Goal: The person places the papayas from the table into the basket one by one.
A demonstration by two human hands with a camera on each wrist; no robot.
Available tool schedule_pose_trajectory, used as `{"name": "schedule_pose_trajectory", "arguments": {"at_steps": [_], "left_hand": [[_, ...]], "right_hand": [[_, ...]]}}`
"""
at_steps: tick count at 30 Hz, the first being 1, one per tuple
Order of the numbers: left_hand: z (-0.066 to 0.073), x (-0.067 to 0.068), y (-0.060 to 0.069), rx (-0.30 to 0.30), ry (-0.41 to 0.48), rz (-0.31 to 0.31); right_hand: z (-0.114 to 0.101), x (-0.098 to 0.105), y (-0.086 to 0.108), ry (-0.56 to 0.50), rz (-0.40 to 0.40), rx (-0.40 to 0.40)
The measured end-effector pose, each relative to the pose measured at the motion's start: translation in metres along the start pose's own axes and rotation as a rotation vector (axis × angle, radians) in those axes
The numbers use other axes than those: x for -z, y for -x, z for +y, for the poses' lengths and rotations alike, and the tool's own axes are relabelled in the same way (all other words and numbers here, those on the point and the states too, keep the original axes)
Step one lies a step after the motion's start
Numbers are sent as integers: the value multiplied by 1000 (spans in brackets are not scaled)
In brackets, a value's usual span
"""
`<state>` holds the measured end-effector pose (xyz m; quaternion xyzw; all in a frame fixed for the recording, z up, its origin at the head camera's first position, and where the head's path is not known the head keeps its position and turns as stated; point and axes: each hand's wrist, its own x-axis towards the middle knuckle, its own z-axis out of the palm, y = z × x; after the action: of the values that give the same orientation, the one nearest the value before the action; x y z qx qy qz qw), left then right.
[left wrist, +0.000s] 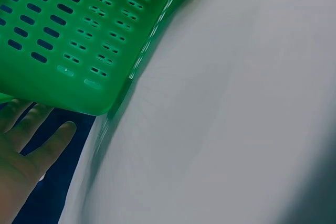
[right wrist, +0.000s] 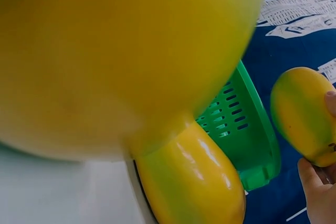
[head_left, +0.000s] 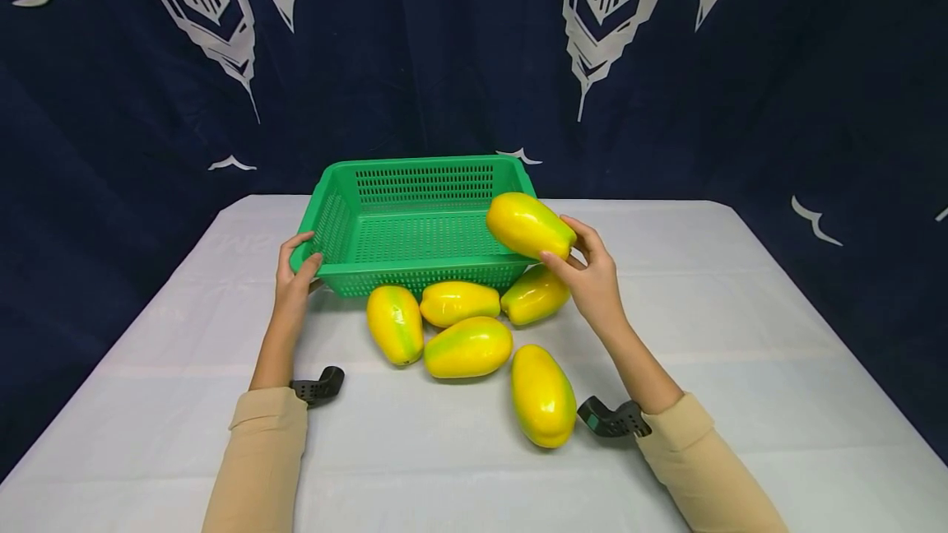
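In the head view a green basket (head_left: 415,267) stands at the table's far side with nothing in it. My left hand (head_left: 294,274) grips its near left corner, thumb over the rim; the left wrist view shows that hand (left wrist: 26,156) beside the basket (left wrist: 63,85). My right hand (head_left: 590,278) pinches one end of a yellow-green papaya (head_left: 529,225), raised at the basket's right rim. The right wrist view shows the held papaya (right wrist: 304,114) and the hand (right wrist: 323,198) at the right edge. Below it, another papaya (head_left: 536,295) lies against the basket's near right corner.
More papayas lie on the white table (head_left: 415,467) before the basket: one at left (head_left: 396,325), one by the basket's front (head_left: 460,303), one below that (head_left: 469,348) and one nearest me (head_left: 543,396). A dark blue patterned curtain (head_left: 444,64) hangs behind.
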<state>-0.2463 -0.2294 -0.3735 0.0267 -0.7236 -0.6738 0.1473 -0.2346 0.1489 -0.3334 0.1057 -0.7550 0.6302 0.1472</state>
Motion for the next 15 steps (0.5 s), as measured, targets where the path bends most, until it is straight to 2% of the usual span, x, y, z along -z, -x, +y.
{"name": "schedule_pose_trajectory", "arguments": {"at_steps": [15], "left_hand": [[-2,0,-2,22,2,13]], "right_hand": [[10,-8,-7,-9,-2,5]]}}
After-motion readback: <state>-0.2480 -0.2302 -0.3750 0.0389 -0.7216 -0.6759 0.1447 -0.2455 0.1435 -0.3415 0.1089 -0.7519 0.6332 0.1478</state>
